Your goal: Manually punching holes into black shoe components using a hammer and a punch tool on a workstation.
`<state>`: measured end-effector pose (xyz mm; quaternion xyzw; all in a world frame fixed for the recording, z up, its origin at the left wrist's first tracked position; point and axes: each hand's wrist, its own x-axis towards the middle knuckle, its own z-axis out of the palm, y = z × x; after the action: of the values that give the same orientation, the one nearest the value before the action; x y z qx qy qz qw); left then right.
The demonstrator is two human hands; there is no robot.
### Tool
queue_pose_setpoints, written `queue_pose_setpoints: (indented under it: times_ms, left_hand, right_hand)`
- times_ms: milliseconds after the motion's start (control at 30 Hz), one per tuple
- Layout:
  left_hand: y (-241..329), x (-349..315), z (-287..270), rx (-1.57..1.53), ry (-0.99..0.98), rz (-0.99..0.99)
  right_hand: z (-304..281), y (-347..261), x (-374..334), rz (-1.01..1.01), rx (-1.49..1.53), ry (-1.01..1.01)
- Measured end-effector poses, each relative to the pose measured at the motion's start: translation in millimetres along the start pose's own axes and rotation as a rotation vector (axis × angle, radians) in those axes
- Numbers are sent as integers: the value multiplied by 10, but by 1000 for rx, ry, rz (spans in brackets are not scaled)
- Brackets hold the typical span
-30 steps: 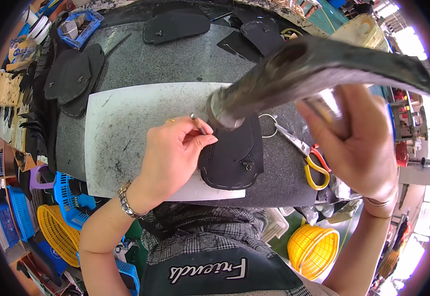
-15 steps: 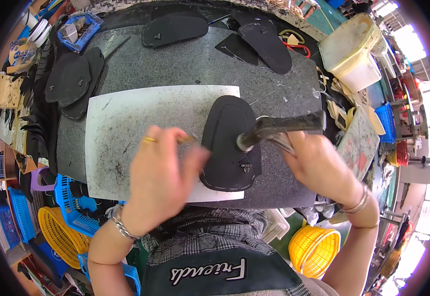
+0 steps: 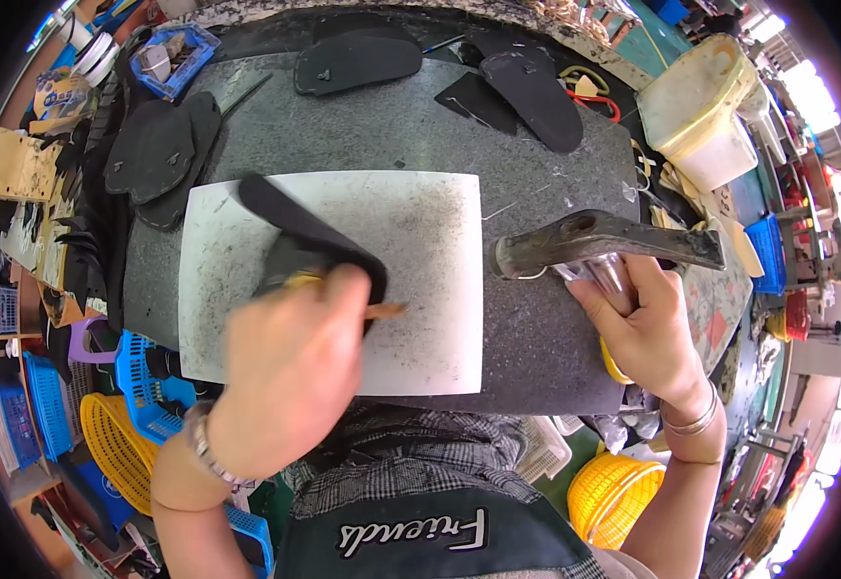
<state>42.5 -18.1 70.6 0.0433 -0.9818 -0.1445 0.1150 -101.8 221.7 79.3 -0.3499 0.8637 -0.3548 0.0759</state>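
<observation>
My left hand [image 3: 290, 372], blurred by motion, is closed on a black padded panel [image 3: 309, 224], lifted and tilted over the left half of the white board [image 3: 430, 251]. A thin brown stick-like tool [image 3: 386, 311] pokes out from the same fingers; its other end is hidden. To the right of the board, my right hand [image 3: 644, 338] grips a hammer [image 3: 599, 241] by its handle. The long dark hammer head is held above the grey stone slab [image 3: 536, 347], its round striking face toward the board.
Similar black panels lie on the slab at the far left [image 3: 155, 154], far middle [image 3: 358, 66] and far right [image 3: 536, 101]. Red-handled scissors [image 3: 599, 104] are beside a whitish plastic container [image 3: 700, 116]. A blue basket [image 3: 174, 60] stands at the back left, a yellow basket [image 3: 614, 497] below right.
My left hand has taken hold of the black panel and moved it leftward off the board's right side, tilting it. My right hand has drawn the hammer away to the right.
</observation>
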Motion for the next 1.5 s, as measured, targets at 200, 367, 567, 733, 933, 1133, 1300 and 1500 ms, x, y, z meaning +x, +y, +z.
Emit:
queue_pose_setpoints:
  times_ms: [200,367,567,733,933,1133,1300,1500]
  left_hand:
    - [-232,-50,-85,-615,-400,-345]
    - [-330,-49,14,-926,-22,-441]
    - [-367,-82,244,-1183,8,-303]
    - [-326,-37,366,-1262,-134,-372]
    - [-344,-44,418,-1074,-238,-371]
    - [-308,-47,490,-1071,-176,-330]
    - [-289,-130,470,-515,94,175]
    - [-392,-18,551,-885,-16,-75]
  right_hand:
    - [139,-57,47,-167,-45,-117]
    - [376,-216,226,-497,-343,-243]
    - [355,-172,357,-429,-364,-255]
    - [346,-195,281,-371,-585,-305]
    - [353,-209,323,-257,-392,-308]
    - [280,-322,362,-152,-145,-430]
    - [80,-574,383,-416,-142,-345]
    - [3,-718,326,-497,-346,-293]
